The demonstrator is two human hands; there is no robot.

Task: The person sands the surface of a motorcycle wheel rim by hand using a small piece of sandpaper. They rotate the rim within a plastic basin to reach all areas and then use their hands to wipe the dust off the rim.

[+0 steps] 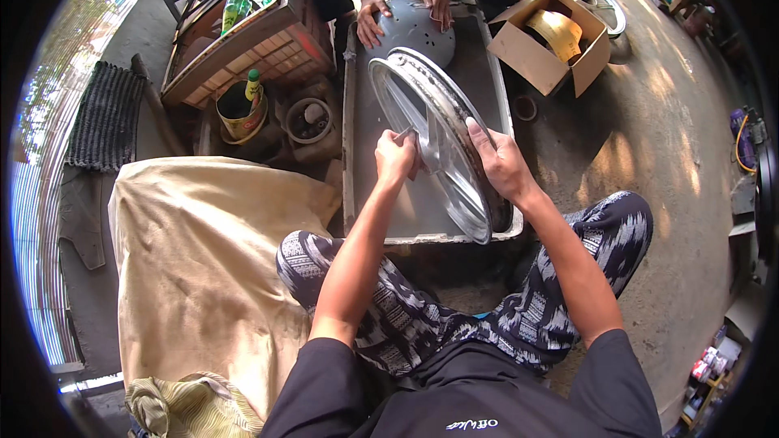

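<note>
A silver spoked wheel rim [465, 188] stands tilted over a shallow grey tray [350, 186] of cloudy liquid. My right hand [507, 166] is closed round the wheel's outer edge on its right side, thumb on top. Against the spokes, my left hand [393, 158] pinches a small folded piece that looks like sandpaper [413, 164], mostly hidden by the fingers. Across the tray, another person's hands [436, 2] rest on a grey rounded shell [414, 32] with small holes.
An open cardboard box [527, 57] holds a yellow curved part [556, 32]. Behind it another wheel [608, 2] lies on the floor. At left stand a wooden crate [251, 57] with green bottles, a bucket [241, 123] and a round pot [309, 122]. A tan cloth [215, 251] drapes beside my left knee.
</note>
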